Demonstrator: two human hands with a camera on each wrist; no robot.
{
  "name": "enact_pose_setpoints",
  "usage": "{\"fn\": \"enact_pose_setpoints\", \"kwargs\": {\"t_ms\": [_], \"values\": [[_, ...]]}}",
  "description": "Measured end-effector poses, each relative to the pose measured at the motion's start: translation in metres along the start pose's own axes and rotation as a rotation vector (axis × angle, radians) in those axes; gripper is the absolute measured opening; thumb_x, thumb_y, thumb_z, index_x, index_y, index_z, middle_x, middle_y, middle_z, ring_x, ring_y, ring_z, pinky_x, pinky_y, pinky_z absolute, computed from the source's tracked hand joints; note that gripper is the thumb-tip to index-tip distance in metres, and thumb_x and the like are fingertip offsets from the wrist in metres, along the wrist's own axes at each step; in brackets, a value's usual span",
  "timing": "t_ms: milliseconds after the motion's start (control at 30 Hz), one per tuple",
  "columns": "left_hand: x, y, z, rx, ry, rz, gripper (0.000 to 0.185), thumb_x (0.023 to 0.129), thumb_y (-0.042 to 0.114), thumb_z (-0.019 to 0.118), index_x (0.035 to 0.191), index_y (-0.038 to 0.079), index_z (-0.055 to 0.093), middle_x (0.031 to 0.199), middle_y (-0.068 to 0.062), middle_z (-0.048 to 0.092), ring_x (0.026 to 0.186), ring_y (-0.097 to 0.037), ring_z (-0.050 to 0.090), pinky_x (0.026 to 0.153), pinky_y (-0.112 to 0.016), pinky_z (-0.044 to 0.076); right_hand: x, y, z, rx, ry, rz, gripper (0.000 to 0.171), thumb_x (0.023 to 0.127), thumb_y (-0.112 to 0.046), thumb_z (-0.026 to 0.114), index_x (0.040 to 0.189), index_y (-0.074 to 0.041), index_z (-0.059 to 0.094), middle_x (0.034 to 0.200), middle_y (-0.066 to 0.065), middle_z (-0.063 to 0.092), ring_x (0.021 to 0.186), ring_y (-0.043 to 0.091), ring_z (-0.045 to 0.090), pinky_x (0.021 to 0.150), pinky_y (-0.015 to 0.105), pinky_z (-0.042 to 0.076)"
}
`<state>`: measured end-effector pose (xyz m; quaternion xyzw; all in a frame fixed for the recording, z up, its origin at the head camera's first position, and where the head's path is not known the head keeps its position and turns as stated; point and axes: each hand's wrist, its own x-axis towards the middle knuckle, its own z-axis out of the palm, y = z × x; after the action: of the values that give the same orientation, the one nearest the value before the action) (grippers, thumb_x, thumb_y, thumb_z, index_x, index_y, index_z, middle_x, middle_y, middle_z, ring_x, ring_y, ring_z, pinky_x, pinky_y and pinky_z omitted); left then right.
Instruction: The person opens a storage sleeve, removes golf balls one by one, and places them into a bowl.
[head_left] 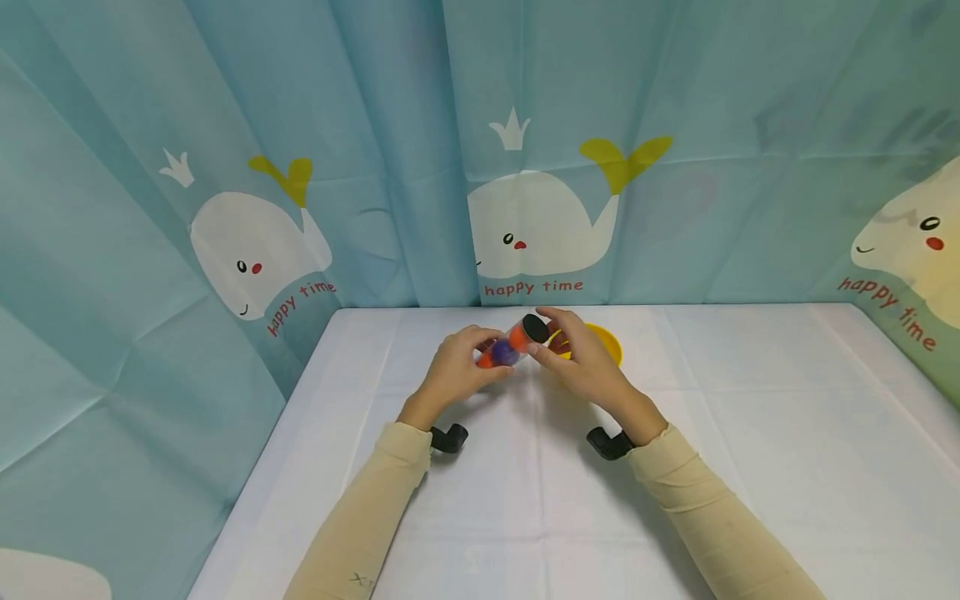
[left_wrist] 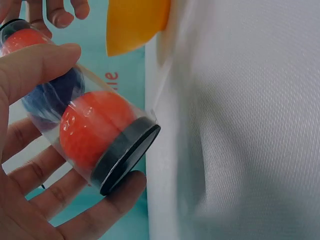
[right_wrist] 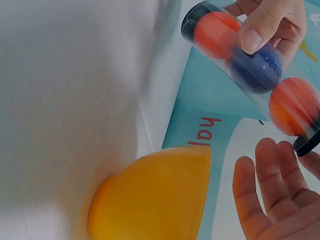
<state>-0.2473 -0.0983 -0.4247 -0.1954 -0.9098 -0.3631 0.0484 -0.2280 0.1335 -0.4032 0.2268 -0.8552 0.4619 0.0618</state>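
Note:
My left hand (head_left: 452,367) grips a clear tube (right_wrist: 245,62) around its side, thumb across the front and fingers behind. Inside sit an orange ball (left_wrist: 97,125), a dark blue ball (right_wrist: 256,69) and another orange ball (right_wrist: 294,106). Black caps close both ends. The tube is held tilted above the table, its upper end toward the right hand. At that upper black cap (head_left: 536,328), my right hand (head_left: 588,367) has thumb and index finger on opposite sides of it. Its other fingers extend loosely past the tube in the right wrist view.
A yellow bowl (head_left: 611,342) stands on the white-covered table (head_left: 495,500), just behind the right hand and partly hidden by it. Beyond the table's far edge hangs a blue curtain (head_left: 405,167) printed with whales. Black wrist mounts (head_left: 450,438) sit at both wrists.

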Motion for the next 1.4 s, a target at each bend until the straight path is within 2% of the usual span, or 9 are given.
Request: {"fn": "enact_pose_setpoints", "kwargs": {"t_ms": [233, 567, 767, 1000, 1200, 1400], "values": [[-0.001, 0.002, 0.000, 0.047, -0.001, 0.025, 0.048, 0.081, 0.033, 0.089, 0.123, 0.018, 0.071, 0.104, -0.001, 0.067, 0.098, -0.020, 0.062, 0.088, -0.039, 0.053, 0.000, 0.003, 0.001, -0.013, 0.017, -0.027, 0.051, 0.099, -0.028, 0.069, 0.144, -0.007, 0.054, 0.107, 0.011, 0.057, 0.088, 0.021, 0.051, 0.076, 0.030, 0.044], [-0.002, 0.004, -0.002, 0.060, -0.006, 0.047, 0.047, 0.081, 0.030, 0.088, 0.123, 0.018, 0.071, 0.110, -0.001, 0.066, 0.102, -0.019, 0.062, 0.094, -0.040, 0.054, 0.000, 0.001, -0.003, 0.025, -0.006, 0.049, 0.042, 0.098, -0.032, 0.070, 0.131, -0.008, 0.057, 0.081, 0.008, 0.058, 0.074, 0.021, 0.054, 0.065, 0.027, 0.046], [-0.002, 0.005, 0.002, 0.040, 0.023, 0.088, 0.048, 0.082, 0.030, 0.087, 0.125, 0.017, 0.069, 0.115, 0.000, 0.066, 0.107, -0.018, 0.062, 0.098, -0.040, 0.054, -0.001, 0.001, -0.007, -0.063, 0.067, 0.002, 0.034, 0.097, -0.032, 0.070, 0.121, -0.010, 0.060, 0.078, 0.004, 0.055, 0.068, 0.019, 0.051, 0.060, 0.027, 0.042], [-0.002, 0.008, 0.008, 0.038, 0.129, 0.131, 0.048, 0.082, 0.024, 0.083, 0.127, 0.017, 0.069, 0.116, -0.002, 0.066, 0.110, -0.020, 0.059, 0.101, -0.042, 0.052, -0.001, -0.002, -0.008, -0.083, 0.140, -0.026, 0.032, 0.096, -0.030, 0.069, 0.118, -0.009, 0.060, 0.077, 0.004, 0.056, 0.067, 0.019, 0.050, 0.060, 0.029, 0.040], [-0.002, 0.011, 0.012, 0.036, 0.171, 0.131, 0.052, 0.081, 0.024, 0.086, 0.129, 0.017, 0.069, 0.117, -0.003, 0.066, 0.111, -0.021, 0.059, 0.101, -0.042, 0.053, -0.001, -0.004, -0.009, -0.083, 0.150, -0.006, 0.033, 0.097, -0.029, 0.066, 0.121, -0.007, 0.060, 0.079, 0.005, 0.056, 0.067, 0.020, 0.049, 0.061, 0.029, 0.040], [-0.002, 0.011, 0.010, -0.001, 0.179, 0.132, 0.054, 0.080, 0.031, 0.090, 0.128, 0.017, 0.070, 0.116, -0.003, 0.065, 0.114, -0.022, 0.058, 0.102, -0.042, 0.053, -0.001, -0.006, -0.010, -0.072, 0.150, 0.018, 0.035, 0.098, -0.030, 0.065, 0.122, -0.006, 0.060, 0.080, 0.007, 0.056, 0.067, 0.021, 0.049, 0.059, 0.028, 0.038]]}}
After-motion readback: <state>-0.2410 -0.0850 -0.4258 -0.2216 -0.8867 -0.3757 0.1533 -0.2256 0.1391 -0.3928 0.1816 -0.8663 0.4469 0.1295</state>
